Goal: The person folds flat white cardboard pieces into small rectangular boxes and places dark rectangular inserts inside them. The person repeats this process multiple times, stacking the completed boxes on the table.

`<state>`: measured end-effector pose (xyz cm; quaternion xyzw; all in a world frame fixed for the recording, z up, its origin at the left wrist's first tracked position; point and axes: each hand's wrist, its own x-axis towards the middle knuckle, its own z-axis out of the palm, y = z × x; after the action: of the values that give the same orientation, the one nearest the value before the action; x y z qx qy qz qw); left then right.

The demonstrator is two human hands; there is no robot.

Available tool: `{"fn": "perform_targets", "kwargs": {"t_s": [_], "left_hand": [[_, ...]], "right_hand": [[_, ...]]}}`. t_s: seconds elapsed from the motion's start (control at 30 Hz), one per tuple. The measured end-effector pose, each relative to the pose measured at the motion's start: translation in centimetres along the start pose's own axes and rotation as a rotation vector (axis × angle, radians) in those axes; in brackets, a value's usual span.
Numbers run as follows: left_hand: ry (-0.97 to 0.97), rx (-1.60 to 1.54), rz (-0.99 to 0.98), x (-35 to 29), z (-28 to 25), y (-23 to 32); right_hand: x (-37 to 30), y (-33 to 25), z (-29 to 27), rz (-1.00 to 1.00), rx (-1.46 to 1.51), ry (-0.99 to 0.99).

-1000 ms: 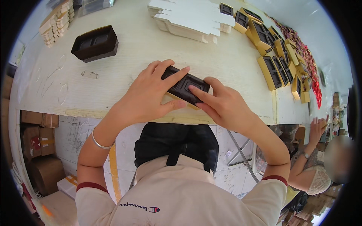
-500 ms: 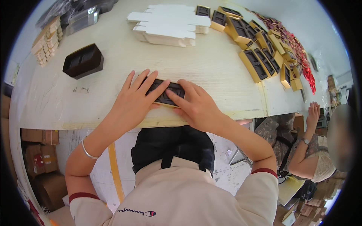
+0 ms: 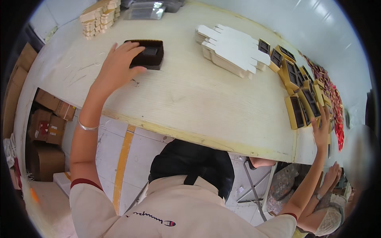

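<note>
At the left, my left hand [image 3: 119,65] reaches over the near-left corner of a stack of dark brown plastic trays [image 3: 152,53]. Its fingers are stretched and its thumb stands apart along the near side; whether the fingertips touch the stack I cannot make out. My right arm extends far to the right, and my right hand [image 3: 322,129] is beside a group of gold boxes with dark inserts [image 3: 294,112]. Fingers spread and pointing away from me, it shows nothing gripped.
Flat white cartons [image 3: 234,47] lie stacked mid-table. Folded card pieces [image 3: 99,18] and clear plastic packs [image 3: 145,10] sit at the far left. Red wrapped pieces [image 3: 337,103] are heaped along the right. A co-worker's hand [image 3: 332,176] is near my right forearm.
Both hands have left the gold box with its dark insert at the table's front. My left hand moved left to the tray stack, my right hand right to the gold boxes. The view shifted too.
</note>
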<state>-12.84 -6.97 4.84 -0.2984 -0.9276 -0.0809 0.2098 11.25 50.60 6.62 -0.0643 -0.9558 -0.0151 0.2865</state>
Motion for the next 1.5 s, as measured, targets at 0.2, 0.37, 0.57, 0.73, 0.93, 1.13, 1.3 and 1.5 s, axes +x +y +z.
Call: {"fn": "perform_targets", "kwargs": {"t_s": [0.2, 0.37, 0.57, 0.73, 0.93, 1.13, 1.3, 1.5], "left_hand": [[-0.041, -0.067, -0.067, 1.0, 0.0, -1.2], [-0.05, -0.061, -0.078, 1.7, -0.2, -0.5], [0.18, -0.094, 0.124, 0.0, -1.2, 1.3], [0.178, -0.194, 0.248, -0.5, -1.8, 3.9], [0.302, -0.328, 0.378, -0.9, -2.5, 9.4], [0.121, -0.456, 0.545, -6.2, -0.6, 14.8], [-0.16, -0.722, 0.334, -7.8, 2.2, 15.9], [0.0, -0.403, 0.423, -7.4, 3.2, 16.6]], "right_hand": [[3.8, -8.5, 3.2, -0.163, 0.252, -0.015], [8.2, -18.8, 9.1, -0.388, 0.346, -0.039], [13.4, -21.0, 12.4, -0.225, 0.419, -0.296], [15.4, -18.7, 12.0, -0.208, 0.717, -0.438], [12.2, -21.2, 6.4, -0.714, 0.186, 0.409], [-3.7, -24.1, 2.4, -0.833, 0.311, 0.043], [-7.2, -23.8, 4.2, -0.36, 0.717, -0.251], [-6.5, -25.2, 5.6, -0.479, 0.418, -0.029]]}}
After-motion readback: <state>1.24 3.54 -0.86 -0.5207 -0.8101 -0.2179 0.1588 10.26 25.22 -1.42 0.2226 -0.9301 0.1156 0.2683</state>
